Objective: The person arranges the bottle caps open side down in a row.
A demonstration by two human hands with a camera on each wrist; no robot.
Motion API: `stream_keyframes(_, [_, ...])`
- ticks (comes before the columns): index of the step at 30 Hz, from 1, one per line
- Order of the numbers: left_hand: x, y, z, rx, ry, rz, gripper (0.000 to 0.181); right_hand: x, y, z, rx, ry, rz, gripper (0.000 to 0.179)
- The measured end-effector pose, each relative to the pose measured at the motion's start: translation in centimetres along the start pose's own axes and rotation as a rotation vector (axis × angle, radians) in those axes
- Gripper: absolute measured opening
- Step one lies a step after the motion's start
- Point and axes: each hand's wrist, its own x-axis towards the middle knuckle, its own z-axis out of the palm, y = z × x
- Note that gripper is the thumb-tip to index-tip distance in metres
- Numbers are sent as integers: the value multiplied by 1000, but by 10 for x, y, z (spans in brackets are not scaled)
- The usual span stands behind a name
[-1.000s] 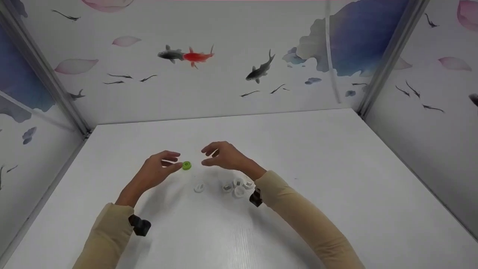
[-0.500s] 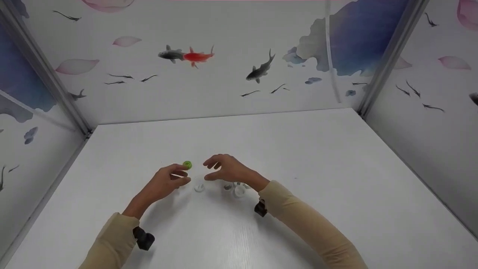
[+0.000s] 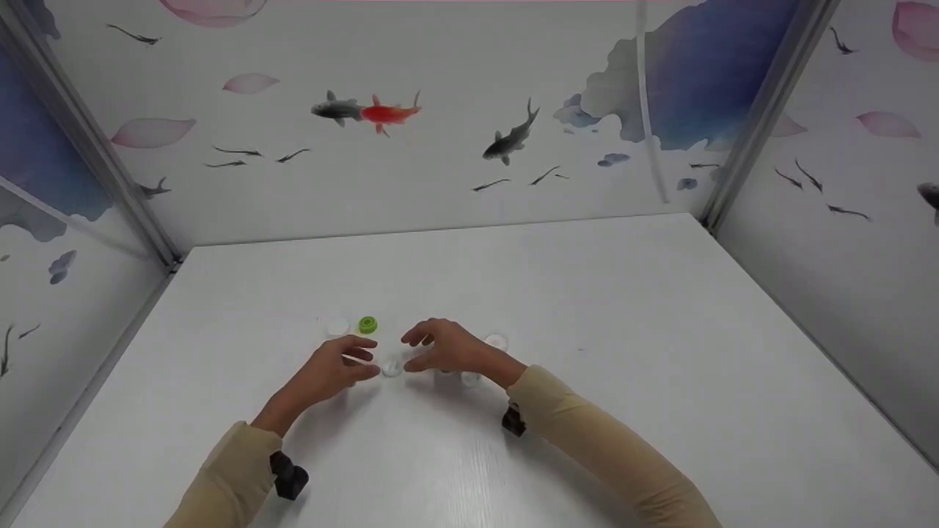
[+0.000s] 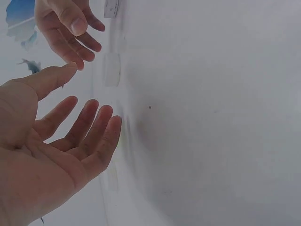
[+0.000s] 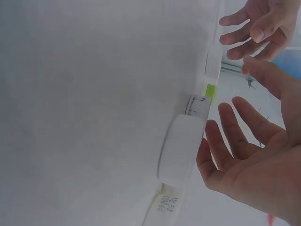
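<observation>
The white cap [image 3: 392, 368] lies on the table [image 3: 458, 469], between my two grips. My left grip [image 3: 329, 372] is just to its left and my right grip [image 3: 447, 346] to its right. In each, thumb and fingertips stand well apart in a loose curve, with nothing held. Whether my left thumb touches the white cap's rim, I cannot tell.

I take the step in hand to be a two-sided reach for the white cap; the next move, I judge, calls for drawing thumb and fingers in on its rim.

Beyond the white cap, slightly left, lies one green cap [image 3: 367, 324]; farther left of it, one pale lid [image 3: 337, 327]. To its right come a half-hidden lid [image 3: 444, 371], then a clearer lid [image 3: 470, 379], and, right and farther off, a round lid [image 3: 497, 342]. That makes one green and five white or pale; my right grip may hide more.

Nearer me than the white cap are two black wrist cameras, left [image 3: 290, 477] and right [image 3: 513, 420].
</observation>
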Motion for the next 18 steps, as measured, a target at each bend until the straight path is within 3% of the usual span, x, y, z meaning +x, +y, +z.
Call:
stream_keyframes(12, [16, 3, 6, 113, -28, -23, 44, 6, -12, 9, -64, 13, 63, 40])
stream_keyframes(18, [21, 4, 7, 142, -49, 0, 43, 9, -16, 11, -65, 14, 83, 40])
